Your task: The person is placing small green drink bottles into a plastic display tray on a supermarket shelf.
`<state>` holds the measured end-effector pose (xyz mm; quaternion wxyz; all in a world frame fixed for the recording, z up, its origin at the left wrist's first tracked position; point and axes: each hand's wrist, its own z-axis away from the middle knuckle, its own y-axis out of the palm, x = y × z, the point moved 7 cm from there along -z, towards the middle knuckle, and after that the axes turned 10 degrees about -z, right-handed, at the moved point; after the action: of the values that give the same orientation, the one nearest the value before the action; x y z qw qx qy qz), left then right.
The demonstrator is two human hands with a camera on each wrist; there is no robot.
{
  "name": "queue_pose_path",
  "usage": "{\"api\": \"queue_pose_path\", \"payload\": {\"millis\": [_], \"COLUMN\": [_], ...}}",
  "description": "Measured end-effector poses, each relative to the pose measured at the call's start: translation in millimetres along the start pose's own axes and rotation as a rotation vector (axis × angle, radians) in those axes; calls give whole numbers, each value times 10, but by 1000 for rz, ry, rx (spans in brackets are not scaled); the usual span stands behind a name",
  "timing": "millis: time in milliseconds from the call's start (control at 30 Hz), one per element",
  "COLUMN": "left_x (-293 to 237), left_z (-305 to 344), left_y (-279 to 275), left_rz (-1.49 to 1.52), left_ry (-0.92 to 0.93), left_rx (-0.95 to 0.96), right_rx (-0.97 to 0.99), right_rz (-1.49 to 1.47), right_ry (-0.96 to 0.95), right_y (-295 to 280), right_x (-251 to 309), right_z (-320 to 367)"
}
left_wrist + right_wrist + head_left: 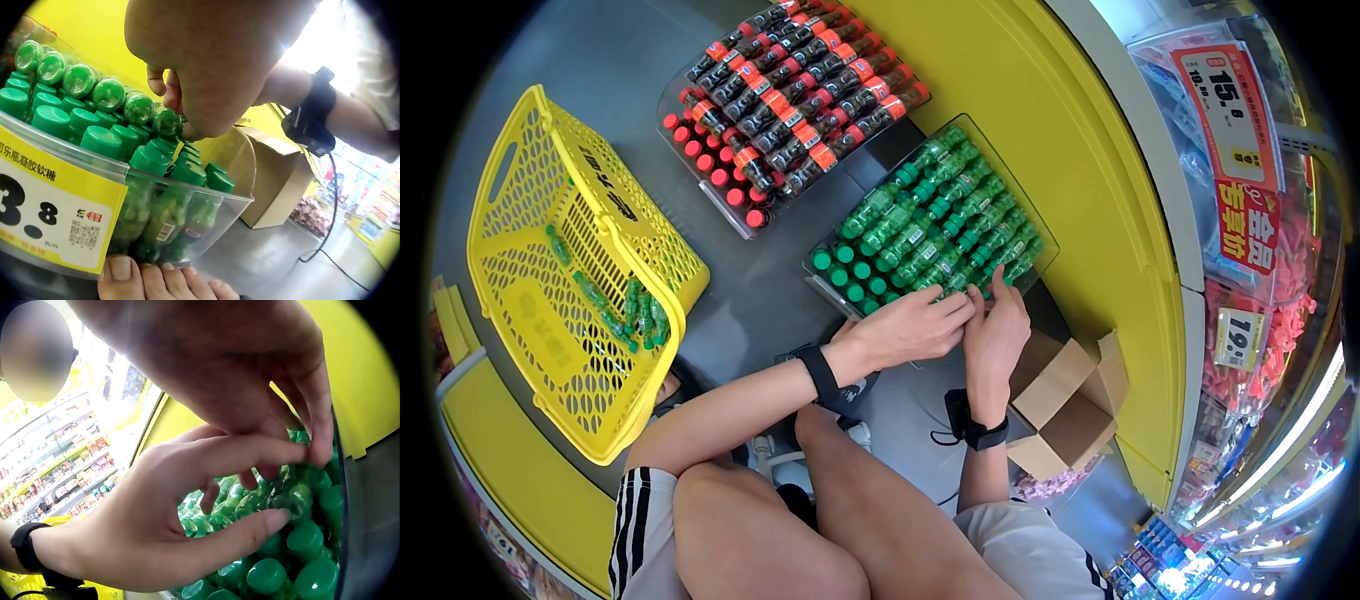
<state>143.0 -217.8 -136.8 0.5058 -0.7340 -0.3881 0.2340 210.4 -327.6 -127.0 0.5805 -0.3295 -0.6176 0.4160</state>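
Observation:
Both hands are over a clear bin (1048, 262) of small green bottles (915, 235). The left hand (915, 325) reaches in from the left, thumb and index finger spread, its thumb touching a bottle (294, 503) in the right wrist view. Its other fingers hang bent above the bottles. Beside it is the right hand (997, 330), palm down; one of its fingertips meets the left index fingertip in the right wrist view. No bottle shows lifted in either hand. In the left wrist view the left hand (200, 56) hides part of the bin's far side.
A bin of dark bottles with red caps (800, 90) stands beyond. At the left is a yellow basket (600, 215) with several green bottles inside. An open cardboard box (1075, 410) is right of the hands, by the yellow shelf base (1090, 180). A price sign (50, 206) fronts the bin.

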Motion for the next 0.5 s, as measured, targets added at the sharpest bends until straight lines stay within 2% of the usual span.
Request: {"api": "queue_pose_path", "payload": {"millis": [67,200,300,367,500], "left_x": [3,19,15,21,4], "left_z": [-1,-3,-5,-7,-2], "left_y": [-1,-41,-31,-41,-42], "left_rz": [0,-18,-1,-22,-34], "left_ry": [-3,-23,-17,-11,-3], "left_rx": [-6,-33,10,-4,-3], "right_rx": [68,76,77,16,50], "right_rz": [-57,-25,-11,-1,32], "right_ry": [43,32,92,-144,-210], "right_y": [-11,-111,-150,-147,26], "right_x": [14,103,77,132,75], "right_z": [-32,-82,-160,-239,-409]}}
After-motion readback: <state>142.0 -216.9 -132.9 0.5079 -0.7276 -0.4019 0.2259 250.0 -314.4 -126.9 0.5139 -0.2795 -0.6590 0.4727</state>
